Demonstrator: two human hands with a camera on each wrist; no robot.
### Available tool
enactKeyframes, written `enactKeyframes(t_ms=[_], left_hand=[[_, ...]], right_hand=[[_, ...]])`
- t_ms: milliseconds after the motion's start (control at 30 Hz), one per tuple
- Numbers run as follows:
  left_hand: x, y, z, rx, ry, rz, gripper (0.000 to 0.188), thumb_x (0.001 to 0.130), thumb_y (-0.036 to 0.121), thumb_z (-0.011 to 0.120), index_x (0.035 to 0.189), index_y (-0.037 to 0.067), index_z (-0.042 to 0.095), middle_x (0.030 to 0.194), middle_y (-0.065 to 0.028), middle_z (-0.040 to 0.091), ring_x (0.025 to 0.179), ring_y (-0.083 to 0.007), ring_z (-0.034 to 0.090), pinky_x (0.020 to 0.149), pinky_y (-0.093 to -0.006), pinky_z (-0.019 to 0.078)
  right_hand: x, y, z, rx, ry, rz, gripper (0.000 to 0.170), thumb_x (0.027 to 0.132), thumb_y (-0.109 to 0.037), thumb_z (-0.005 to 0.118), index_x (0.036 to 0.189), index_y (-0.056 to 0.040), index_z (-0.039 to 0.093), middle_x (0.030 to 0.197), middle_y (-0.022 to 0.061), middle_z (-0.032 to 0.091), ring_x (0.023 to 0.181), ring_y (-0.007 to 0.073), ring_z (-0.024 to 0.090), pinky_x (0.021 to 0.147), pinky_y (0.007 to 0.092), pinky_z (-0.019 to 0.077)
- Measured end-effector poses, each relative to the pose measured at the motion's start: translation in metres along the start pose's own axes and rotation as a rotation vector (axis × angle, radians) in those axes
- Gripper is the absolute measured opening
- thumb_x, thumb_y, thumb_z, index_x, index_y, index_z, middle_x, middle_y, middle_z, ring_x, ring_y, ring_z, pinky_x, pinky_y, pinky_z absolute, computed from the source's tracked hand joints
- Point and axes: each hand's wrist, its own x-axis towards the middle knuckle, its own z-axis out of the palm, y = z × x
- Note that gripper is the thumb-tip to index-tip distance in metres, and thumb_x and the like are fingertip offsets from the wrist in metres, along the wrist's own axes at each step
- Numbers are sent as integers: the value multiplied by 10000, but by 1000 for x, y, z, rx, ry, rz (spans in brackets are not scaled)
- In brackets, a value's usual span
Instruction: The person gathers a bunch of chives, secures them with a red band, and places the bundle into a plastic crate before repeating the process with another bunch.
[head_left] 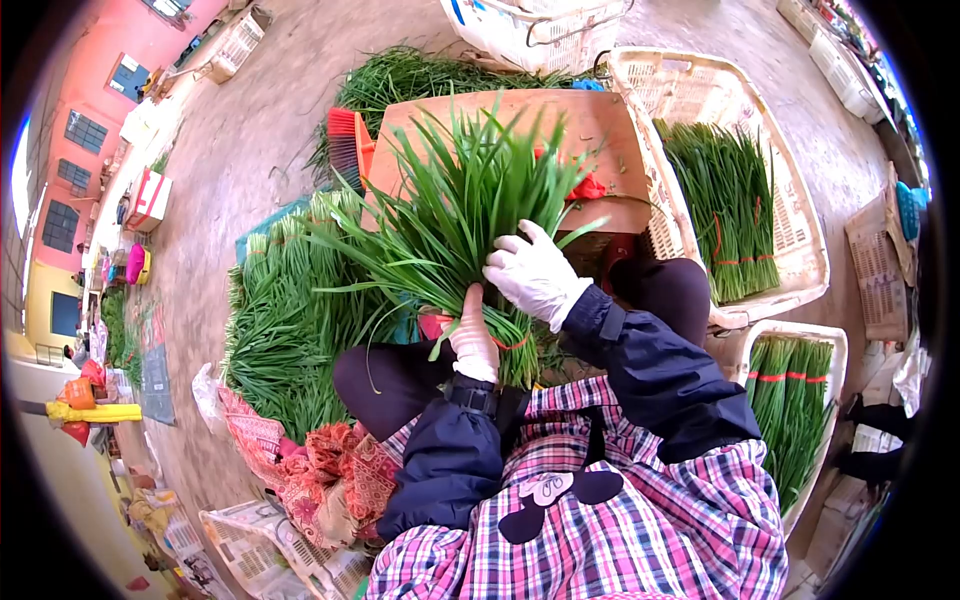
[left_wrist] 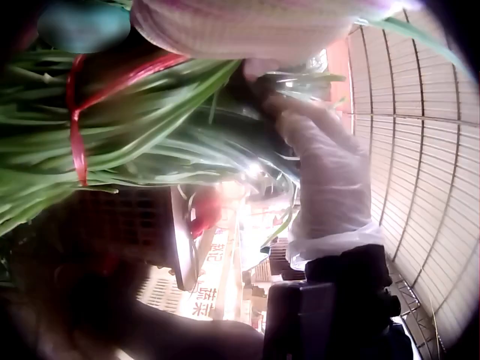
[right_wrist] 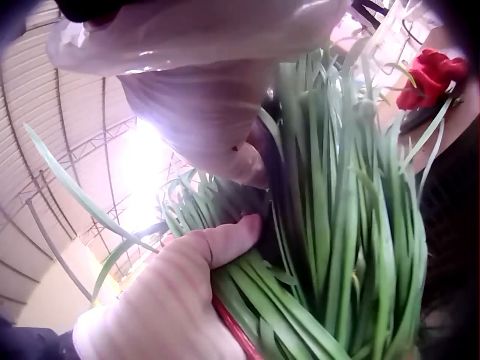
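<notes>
A leafy bunch of garlic chives [head_left: 470, 200] fans out above the person's lap, its leaf tips over the wooden board. My gloved left hand [head_left: 474, 340] grips the bunch low, its thumb lying across the leaves. Near that hand a red tie [left_wrist: 79, 120] circles the stems. My right hand [head_left: 535, 275], in a white glove, is bent in at the bunch's right side. In the left wrist view, the right hand's fingertips pinch in among the leaves. From the right wrist, the left thumb [right_wrist: 232, 240] shows pressed on the chives, just below the right hand's curled fingers.
A wooden board [head_left: 620, 150] stands ahead with red ties [head_left: 588, 187] on it, and a red brush [head_left: 350, 145] at its left. Tied chives [head_left: 300, 340] are heaped at left; loose ones [head_left: 420, 75] lie behind. Crates [head_left: 800, 265] with tied bundles [head_left: 720, 215] stand at right.
</notes>
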Motion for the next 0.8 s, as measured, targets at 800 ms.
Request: enactKeyframes(t_ms=[800], left_hand=[[-5,-2,6,117,-225,-164,561,915,-29,407,1448,145,425,1050,-101,633,846,-239,594,798,-325,482]], right_hand=[[-2,26,2,199,-80,521,454,821,-286,657,1250,-162,574,623,120,623,607,343,631,622,450,501]])
